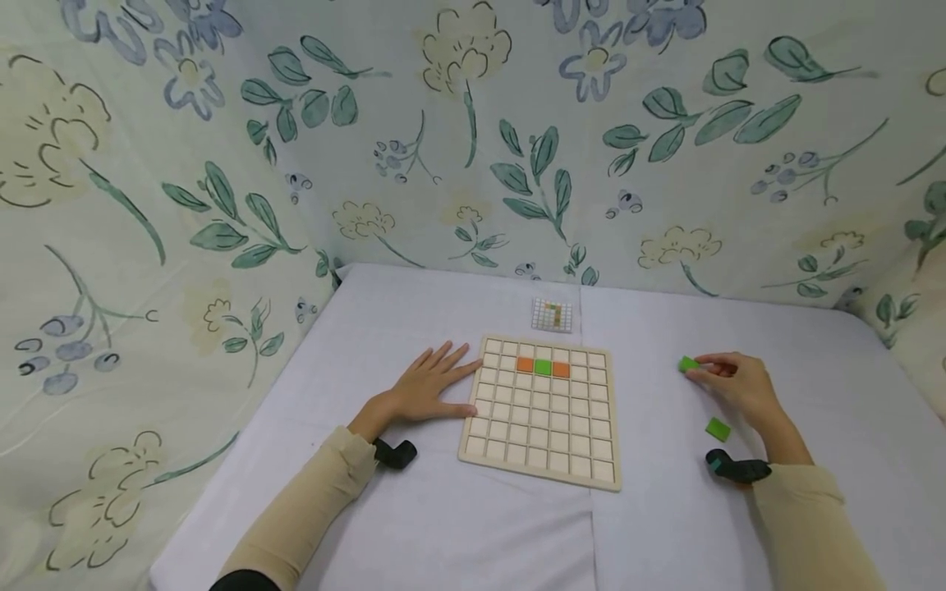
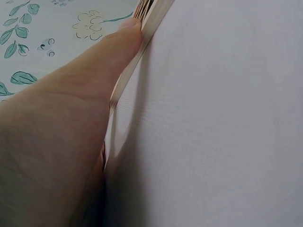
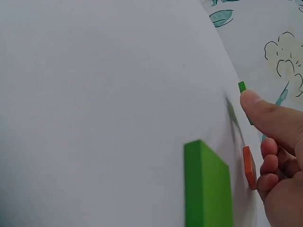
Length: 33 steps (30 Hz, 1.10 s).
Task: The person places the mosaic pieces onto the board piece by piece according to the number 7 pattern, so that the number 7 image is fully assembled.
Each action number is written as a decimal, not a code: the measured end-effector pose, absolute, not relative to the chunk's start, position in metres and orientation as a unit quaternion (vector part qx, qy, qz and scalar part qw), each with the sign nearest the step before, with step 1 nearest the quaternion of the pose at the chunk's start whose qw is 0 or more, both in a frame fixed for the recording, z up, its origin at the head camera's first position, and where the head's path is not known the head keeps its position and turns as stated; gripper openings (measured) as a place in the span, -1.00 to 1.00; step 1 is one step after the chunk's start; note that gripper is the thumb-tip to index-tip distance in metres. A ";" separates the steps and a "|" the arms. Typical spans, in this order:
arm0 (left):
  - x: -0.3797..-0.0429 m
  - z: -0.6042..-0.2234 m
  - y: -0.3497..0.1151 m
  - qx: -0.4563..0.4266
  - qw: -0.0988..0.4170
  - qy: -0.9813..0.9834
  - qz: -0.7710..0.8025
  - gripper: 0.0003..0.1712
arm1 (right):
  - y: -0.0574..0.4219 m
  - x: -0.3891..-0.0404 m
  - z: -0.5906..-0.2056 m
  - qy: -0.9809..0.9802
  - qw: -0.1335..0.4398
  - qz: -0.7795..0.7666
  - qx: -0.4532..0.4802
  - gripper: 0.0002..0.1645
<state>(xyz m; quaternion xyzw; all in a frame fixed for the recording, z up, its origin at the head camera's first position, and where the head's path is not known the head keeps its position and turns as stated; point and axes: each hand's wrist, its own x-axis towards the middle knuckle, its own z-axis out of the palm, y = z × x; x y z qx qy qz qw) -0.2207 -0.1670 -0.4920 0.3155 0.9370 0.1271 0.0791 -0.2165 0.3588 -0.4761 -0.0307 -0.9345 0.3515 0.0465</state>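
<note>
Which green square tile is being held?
The green square tile pinched by the right hand; one lies on white cloth, another sits in the wooden grid board.

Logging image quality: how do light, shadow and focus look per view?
Head: fairly even light, no harsh glare; left wrist: dimmer, a soft shadow on the cloth along the board's edge; right wrist: dim, a shadow beside the pinched green tile, the nearer green tile slightly blurred.

Location type: a tabletop recording station; the room beyond cannot be identified. Indicators: floral-print cloth screens the back and both sides, a white-covered table stands before it, and black wrist cameras are fitted.
</note>
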 end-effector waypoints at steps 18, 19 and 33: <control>-0.220 -0.493 -0.166 0.320 0.077 0.936 0.123 0.04 | 0.339 -0.208 -0.459 -0.932 0.062 0.358 -0.005 -0.45; -0.220 -0.492 -0.166 0.320 0.077 0.936 0.123 0.04 | 0.336 -0.208 -0.458 -0.932 0.064 0.358 0.000 -0.46; -0.222 -0.491 -0.167 0.322 0.078 0.935 0.128 0.04 | 0.282 -0.200 -0.443 -0.919 0.068 0.389 0.013 -0.48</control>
